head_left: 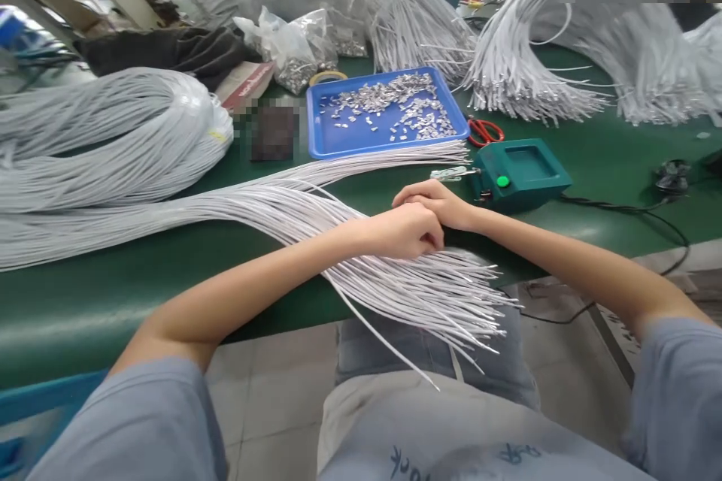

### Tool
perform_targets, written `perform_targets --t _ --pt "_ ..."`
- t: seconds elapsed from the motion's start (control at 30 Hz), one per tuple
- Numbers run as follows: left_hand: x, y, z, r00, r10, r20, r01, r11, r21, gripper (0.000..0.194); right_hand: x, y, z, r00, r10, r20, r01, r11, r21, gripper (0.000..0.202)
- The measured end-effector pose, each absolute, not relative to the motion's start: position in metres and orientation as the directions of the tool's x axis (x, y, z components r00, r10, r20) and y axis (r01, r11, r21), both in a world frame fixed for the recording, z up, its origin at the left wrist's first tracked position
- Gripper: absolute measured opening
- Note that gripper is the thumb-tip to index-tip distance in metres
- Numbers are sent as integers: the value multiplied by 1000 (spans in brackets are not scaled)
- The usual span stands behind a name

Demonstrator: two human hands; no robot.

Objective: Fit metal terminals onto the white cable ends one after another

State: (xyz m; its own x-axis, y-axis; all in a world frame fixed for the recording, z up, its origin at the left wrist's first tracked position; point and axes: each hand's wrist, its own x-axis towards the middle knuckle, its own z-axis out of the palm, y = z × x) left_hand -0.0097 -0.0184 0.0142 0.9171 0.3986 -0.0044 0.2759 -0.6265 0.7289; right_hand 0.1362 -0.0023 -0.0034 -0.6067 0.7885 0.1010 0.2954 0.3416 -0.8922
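A fanned bundle of thin white cables lies across the front of the green table, its cut ends hanging over the edge near my lap. Above these cables my left hand is closed, with its fingers curled. My right hand is right behind it, touching or nearly touching, fingers bent together and pointing left. Whatever is between the fingers of either hand is hidden. Just beyond my right hand stands a small green machine with a round bright green button and a metal piece sticking out at its left.
A blue tray holds many small metal pieces. Red-handled scissors lie beside it. A coiled cable bundle is at left; more cable bundles and a plastic bag of metal pieces sit behind. A black cord trails right.
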Motion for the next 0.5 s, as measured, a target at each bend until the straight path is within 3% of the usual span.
perform_targets --t 0.13,0.27,0.37,0.43,0.5 --pt "-21 -23 48 921 372 -119 338 -608 719 31 136 -10 -13 -648 756 91 273 342 -899 22" --pt "-38 0 67 787 601 -136 548 -580 603 27 136 -19 -16 -659 743 120 301 407 -862 19" --pt "-52 32 61 518 855 -25 793 -468 390 19 134 -22 -16 -646 755 115 314 400 -861 23" --pt "-57 49 53 400 916 20 895 -395 207 12 133 -22 -16 -631 765 129 307 399 -864 23" --pt "-59 59 47 385 923 0 921 -384 70 15 134 -20 -16 -627 771 109 286 358 -889 22"
